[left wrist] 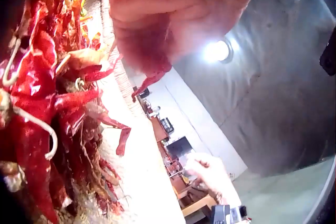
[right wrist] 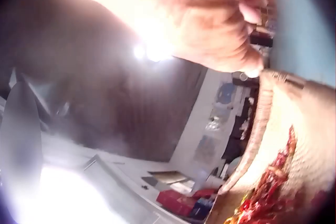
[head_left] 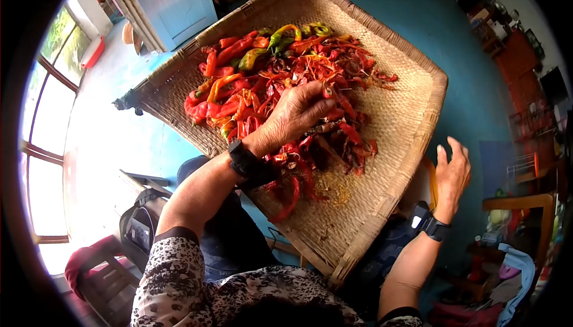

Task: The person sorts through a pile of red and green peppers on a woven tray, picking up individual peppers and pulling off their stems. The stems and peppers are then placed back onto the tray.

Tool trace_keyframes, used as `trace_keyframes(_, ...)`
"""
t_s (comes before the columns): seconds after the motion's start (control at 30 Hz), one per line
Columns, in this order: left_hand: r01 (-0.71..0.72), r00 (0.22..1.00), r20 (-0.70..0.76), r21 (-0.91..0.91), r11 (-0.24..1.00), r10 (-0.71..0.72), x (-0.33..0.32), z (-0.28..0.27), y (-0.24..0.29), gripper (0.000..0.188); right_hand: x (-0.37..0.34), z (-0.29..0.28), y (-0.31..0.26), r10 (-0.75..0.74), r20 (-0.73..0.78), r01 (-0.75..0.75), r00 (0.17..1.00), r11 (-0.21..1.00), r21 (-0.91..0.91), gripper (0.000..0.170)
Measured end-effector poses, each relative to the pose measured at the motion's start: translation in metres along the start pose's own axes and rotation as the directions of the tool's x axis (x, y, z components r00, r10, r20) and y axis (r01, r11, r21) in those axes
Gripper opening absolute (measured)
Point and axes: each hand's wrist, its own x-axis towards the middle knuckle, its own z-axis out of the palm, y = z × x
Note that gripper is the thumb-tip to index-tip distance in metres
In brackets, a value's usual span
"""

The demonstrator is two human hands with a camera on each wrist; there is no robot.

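Red, orange and green peppers (head_left: 239, 97), some shrivelled, lie heaped in a woven tray (head_left: 406, 94). Over the heap, my left hand (head_left: 292, 112) pinches a red pepper (head_left: 327, 92) between thumb and fingers. The left wrist view shows a red pepper (left wrist: 153, 77) projecting from below that hand (left wrist: 178, 14), with dried red peppers (left wrist: 37, 92) beside it. Just outside the tray's right edge, my right hand (head_left: 452, 172) holds nothing visible, its fingers loosely bent. In the right wrist view this hand (right wrist: 210, 24) is above the tray rim (right wrist: 257, 124).
Small yellow seeds (head_left: 341, 192) lie scattered on the tray's near part. A wooden chair (head_left: 519, 203) with cloths stands at the right, and another chair (head_left: 107, 273) at the lower left. Beyond the tray are a blue door (head_left: 170, 4) and blue floor (head_left: 412, 13).
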Motion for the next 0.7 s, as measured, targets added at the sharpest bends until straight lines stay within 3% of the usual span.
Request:
trace_keyframes(0.03, 0.008, 0.998, 0.061, -0.238, 0.971, 0.006, -0.003, 0.006, 0.002, 0.014, 0.003, 0.004, -0.012, -0.063, -0.092, 0.082, 0.994, 0.97, 0.228, 0.021)
trace_keyframes(0.07, 0.053, 0.994, 0.108, -0.263, 0.963, -0.026, -0.004, 0.01, -0.006, 0.012, 0.002, 0.005, -0.029, -0.069, -0.023, 0.073, 0.997, 0.921, 0.384, 0.023)
trace_keyframes(0.13, 0.166, 0.977, 0.175, -0.284, 0.944, -0.119, -0.008, 0.016, 0.003, 0.01, -0.009, 0.014, -0.065, -0.161, 0.327, -0.118, 0.931, 0.716, 0.688, 0.041)
trace_keyframes(0.17, 0.118, 0.979, 0.192, -0.256, 0.959, -0.07, -0.009, 0.019, 0.001, 0.011, -0.016, 0.021, -0.087, -0.26, 0.291, -0.03, 0.921, 0.697, 0.717, 0.047)
trace_keyframes(0.2, 0.068, 0.978, 0.209, -0.23, 0.971, -0.019, -0.01, 0.021, 0.0, 0.011, -0.021, 0.026, -0.099, -0.301, 0.429, -0.106, 0.851, 0.702, 0.704, 0.049)
trace_keyframes(0.23, 0.018, 0.979, 0.201, -0.183, 0.983, 0.019, -0.011, 0.023, 0.004, 0.012, -0.025, 0.028, -0.11, -0.344, 0.466, -0.082, 0.816, 0.728, 0.681, 0.048)
trace_keyframes(0.27, 0.002, 0.975, 0.212, -0.302, 0.953, 0.065, -0.01, 0.027, 0.0, 0.013, -0.027, 0.037, -0.117, -0.437, 0.288, 0.062, 0.852, 0.631, 0.774, 0.035)
trace_keyframes(0.33, -0.03, 0.98, 0.188, -0.143, 0.989, 0.057, -0.01, 0.027, 0.004, 0.014, -0.026, 0.048, -0.113, -0.484, 0.255, 0.221, 0.837, 0.725, 0.652, 0.019)
trace_keyframes(0.4, -0.204, 0.972, 0.143, 0.107, 0.973, 0.188, -0.006, 0.017, 0.007, 0.017, -0.022, 0.045, -0.105, -0.411, 0.242, 0.208, 0.879, 0.787, 0.58, 0.012)
trace_keyframes(0.43, -0.371, 0.924, 0.052, 0.367, 0.853, 0.38, 0.001, 0.014, -0.006, 0.022, -0.02, 0.043, -0.097, -0.309, 0.237, 0.136, 0.921, 0.826, 0.547, 0.011)
trace_keyframes(0.47, -0.389, 0.898, 0.085, 0.609, 0.691, 0.431, 0.006, 0.007, -0.019, 0.032, -0.017, 0.037, -0.09, -0.185, 0.208, 0.026, 0.96, 0.804, 0.594, 0.011)
trace_keyframes(0.53, -0.239, 0.919, -0.042, 0.73, 0.64, 0.391, 0.01, 0.0, -0.021, 0.042, -0.003, 0.028, -0.057, -0.14, 0.005, 0.118, 0.99, 0.849, 0.515, 0.01)
trace_keyframes(0.6, -0.106, 0.982, -0.047, 0.667, 0.737, 0.184, 0.014, -0.005, -0.031, 0.047, 0.003, 0.019, -0.019, 0.017, 0.042, -0.033, 0.999, 0.908, 0.419, 0.014)
trace_keyframes(0.67, -0.075, 0.983, -0.075, 0.676, 0.733, 0.17, 0.015, -0.003, -0.045, 0.045, 0.007, 0.016, 0.016, 0.067, 0.039, -0.076, 0.997, 0.941, 0.33, 0.016)
trace_keyframes(0.7, -0.073, 0.982, -0.078, 0.675, 0.734, 0.169, 0.018, -0.004, -0.047, 0.045, 0.007, 0.006, 0.017, 0.12, 0.168, -0.144, 0.979, 0.98, 0.14, 0.018)
